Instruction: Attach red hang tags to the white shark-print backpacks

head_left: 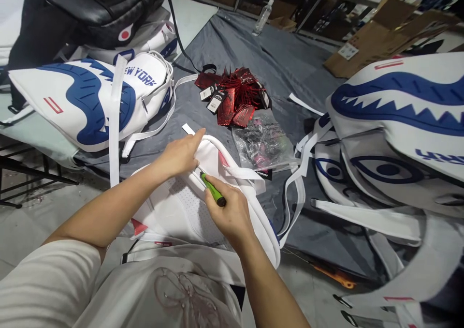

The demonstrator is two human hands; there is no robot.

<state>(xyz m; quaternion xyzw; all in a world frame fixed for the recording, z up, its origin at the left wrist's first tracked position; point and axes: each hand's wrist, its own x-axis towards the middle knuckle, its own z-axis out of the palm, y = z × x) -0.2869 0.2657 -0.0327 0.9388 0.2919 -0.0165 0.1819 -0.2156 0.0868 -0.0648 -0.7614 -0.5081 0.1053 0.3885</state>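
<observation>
A white backpack with a perforated back panel lies in front of me, its piped edge curving to the right. My left hand grips the far left part of its edge, thumb toward the tool. A short white strap end sticks out beyond those fingers. In my right hand is a slim green tool with black ends, its tip pointing at the bag beside my left thumb. The tip is too small to make out.
Red tags are heaped beyond the bag, next to a clear plastic bag. White-and-blue backpacks lie at left and stack up at right. A clear bottle and cardboard box stand farther back. Orange-handled tool lies right.
</observation>
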